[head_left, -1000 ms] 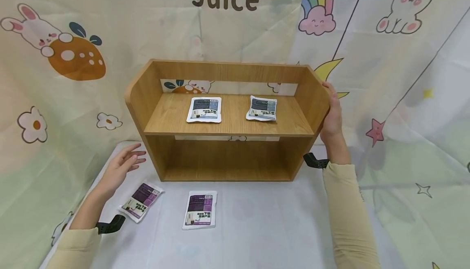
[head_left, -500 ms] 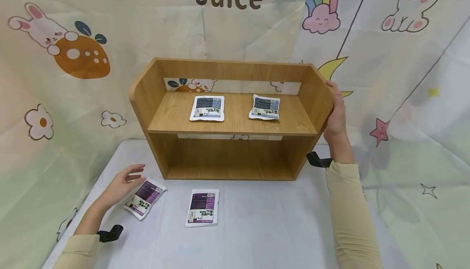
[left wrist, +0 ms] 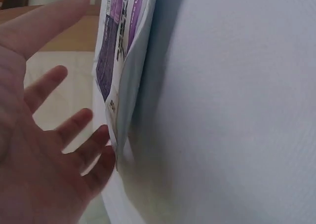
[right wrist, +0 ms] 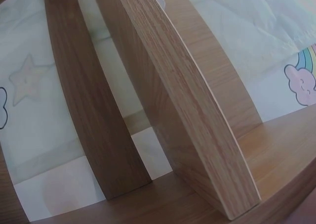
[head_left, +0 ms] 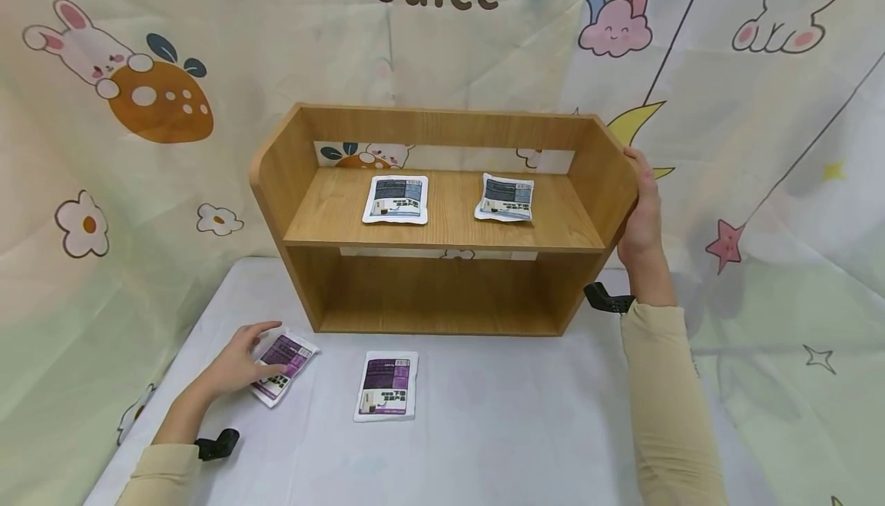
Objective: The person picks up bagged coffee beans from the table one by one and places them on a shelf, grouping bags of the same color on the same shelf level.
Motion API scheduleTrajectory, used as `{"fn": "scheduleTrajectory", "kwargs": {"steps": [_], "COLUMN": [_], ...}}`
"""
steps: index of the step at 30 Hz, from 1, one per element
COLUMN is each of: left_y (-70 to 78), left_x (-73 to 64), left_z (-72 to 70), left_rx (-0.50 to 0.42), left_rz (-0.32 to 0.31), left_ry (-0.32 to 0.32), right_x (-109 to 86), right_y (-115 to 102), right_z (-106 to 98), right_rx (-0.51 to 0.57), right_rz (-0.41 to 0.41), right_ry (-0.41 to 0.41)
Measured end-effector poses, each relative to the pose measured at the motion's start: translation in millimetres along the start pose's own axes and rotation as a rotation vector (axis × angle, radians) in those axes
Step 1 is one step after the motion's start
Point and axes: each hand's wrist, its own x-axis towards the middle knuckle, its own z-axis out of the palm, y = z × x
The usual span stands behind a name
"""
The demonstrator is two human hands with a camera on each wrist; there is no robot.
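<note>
My left hand [head_left: 238,364] reaches over a white pouch with a purple label [head_left: 285,364] on the table's left side. In the left wrist view its fingers are spread beside this pouch [left wrist: 116,51], the thumb apart from them. My right hand [head_left: 643,210] holds the right side panel of a two-tier wooden shelf [head_left: 442,245]; part of that hand is hidden behind the panel. A second purple-labelled pouch [head_left: 387,385] lies flat before the shelf. On the upper tier lie two blue-labelled pouches, a left one [head_left: 396,199] and a right one [head_left: 505,197].
The shelf stands at the back of a white-covered table [head_left: 484,421]. Behind it hangs a cartoon-printed curtain [head_left: 263,38]. Black wrist cameras sit on the left wrist [head_left: 217,444] and right wrist [head_left: 608,299].
My left hand has come down from beside the shelf's left side to the tilted purple-labelled pouch, thumb and fingers spread over it. My right hand stays on the shelf. The head view has shifted slightly.
</note>
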Motion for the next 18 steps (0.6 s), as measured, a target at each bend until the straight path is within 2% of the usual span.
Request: {"fn": "scheduleTrajectory", "kwargs": {"steps": [3,10,18], "left_y": [0.6,-2.5,-2.9], "left_x": [-0.7,-1.7,-5.2], "left_z": [1.2,7.5,8.8], "left_rx": [0.029,-0.025,-0.062], "left_rz": [0.007,-0.003,0.047], "left_ry": [-0.027,-0.078,-0.071], "right_x": [0.8,1.3,2.1], "right_y": [-1.1,-1.1,1.1], "right_z": [0.1,-0.6,1.6], "right_rx": [-0.004,-0.001,0.030], "right_rz": [0.002,-0.002,-0.003], "right_ry": [0.004,0.004,-0.005]}}
